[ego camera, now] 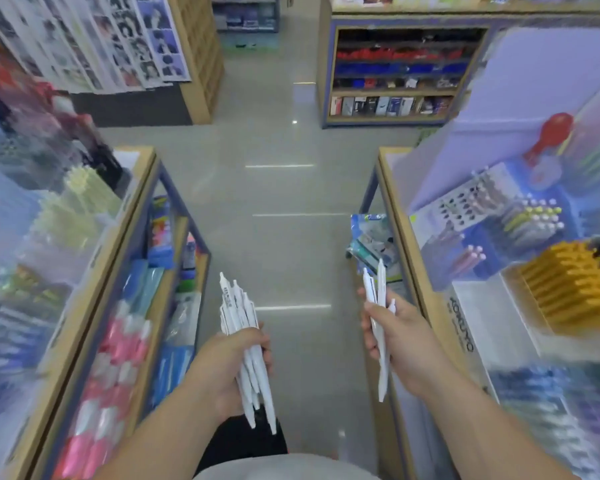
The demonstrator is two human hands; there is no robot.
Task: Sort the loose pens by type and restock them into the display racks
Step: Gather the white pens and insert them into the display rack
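Fingers of left hand (222, 360) clasp thick pen bundle (238, 313); right hand (407, 341) clasps thin pen bundle (381, 285).

Two lots of white pens, both off the racks. The larger bundle (238, 313) sits at 7 o'clock, gripped mid-barrel by the left hand (229, 362), leaning toward 11 o'clock, ends fanned, with black print on one barrel. The smaller bundle (381, 289), only a few pens, sits at 5 o'clock in the right hand (402, 341), near upright. The display rack (471, 209) at 3 o'clock is blurred, with pens standing in rows. The yellow pens (575, 289) are stacked at 4 o'clock.
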